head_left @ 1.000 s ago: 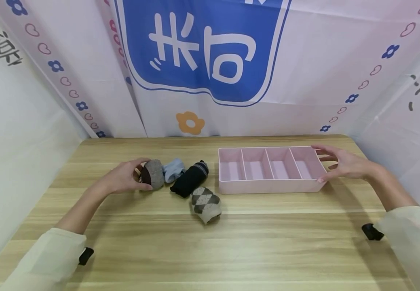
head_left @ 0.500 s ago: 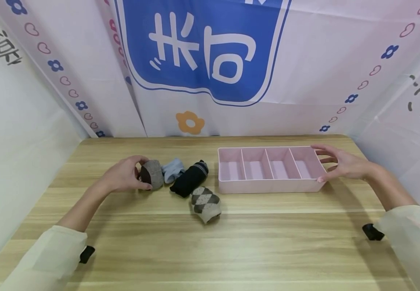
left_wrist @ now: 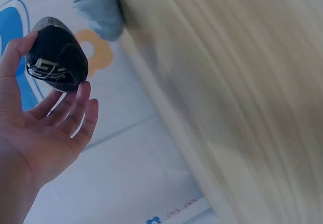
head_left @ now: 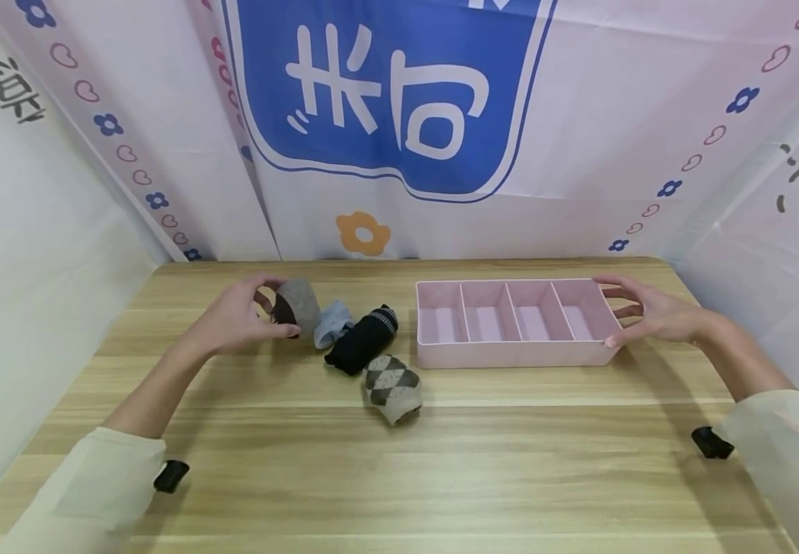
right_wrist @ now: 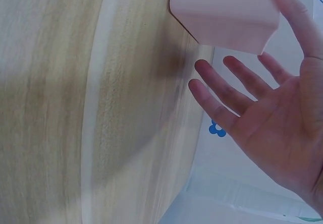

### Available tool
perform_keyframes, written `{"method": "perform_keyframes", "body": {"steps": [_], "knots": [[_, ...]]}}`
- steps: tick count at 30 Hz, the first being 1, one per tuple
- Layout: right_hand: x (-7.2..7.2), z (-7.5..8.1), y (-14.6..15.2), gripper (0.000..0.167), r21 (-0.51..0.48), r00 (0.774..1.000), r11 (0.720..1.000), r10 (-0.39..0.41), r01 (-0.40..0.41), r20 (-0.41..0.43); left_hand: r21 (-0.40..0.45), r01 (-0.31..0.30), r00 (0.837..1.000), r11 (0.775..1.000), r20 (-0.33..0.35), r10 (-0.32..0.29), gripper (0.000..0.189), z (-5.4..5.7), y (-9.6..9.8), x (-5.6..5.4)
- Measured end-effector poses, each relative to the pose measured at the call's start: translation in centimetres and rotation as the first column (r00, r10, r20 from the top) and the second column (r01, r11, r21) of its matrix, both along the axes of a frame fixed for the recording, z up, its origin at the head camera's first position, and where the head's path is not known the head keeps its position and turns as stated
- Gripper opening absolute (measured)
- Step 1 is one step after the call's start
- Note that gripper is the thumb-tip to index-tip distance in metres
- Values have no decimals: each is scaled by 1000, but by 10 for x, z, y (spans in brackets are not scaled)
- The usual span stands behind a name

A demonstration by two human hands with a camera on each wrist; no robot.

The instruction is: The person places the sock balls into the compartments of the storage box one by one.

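A rolled grey sock with a dark brown end is pinched between the thumb and fingers of my left hand, held just above the table. In the left wrist view that sock shows its dark end with pale stitching. A pale blue rolled sock lies right beside it, then a black rolled sock with a striped cuff. Nearer the front sits an argyle rolled sock. My right hand grips the right end of a pink four-compartment box, thumb at its front corner, forefinger at its back corner.
All compartments of the box show bare floors. The wooden table ends at the back against a printed cloth, and more cloth hangs at both sides.
My left hand has lifted the grey sock off the table and moved it slightly back, away from me. The right hand and the box have stayed put.
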State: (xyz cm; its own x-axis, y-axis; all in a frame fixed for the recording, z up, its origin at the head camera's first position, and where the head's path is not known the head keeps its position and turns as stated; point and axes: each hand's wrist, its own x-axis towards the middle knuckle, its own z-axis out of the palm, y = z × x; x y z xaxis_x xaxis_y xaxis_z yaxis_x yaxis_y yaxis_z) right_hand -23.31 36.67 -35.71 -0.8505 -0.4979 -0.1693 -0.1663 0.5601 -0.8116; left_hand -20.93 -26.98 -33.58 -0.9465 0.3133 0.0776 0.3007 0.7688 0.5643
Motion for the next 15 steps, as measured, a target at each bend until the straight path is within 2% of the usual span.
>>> {"method": "perform_keyframes", "body": {"steps": [6, 15], "knots": [[0, -1, 1, 101, -10, 1000, 1000, 7, -7, 15, 54, -12, 1000, 998, 6, 12, 80, 11, 22, 1], [0, 0, 1, 101, 8, 1000, 1000, -5, 5, 31, 83, -5, 1000, 997, 9, 4, 80, 13, 49, -3]]}}
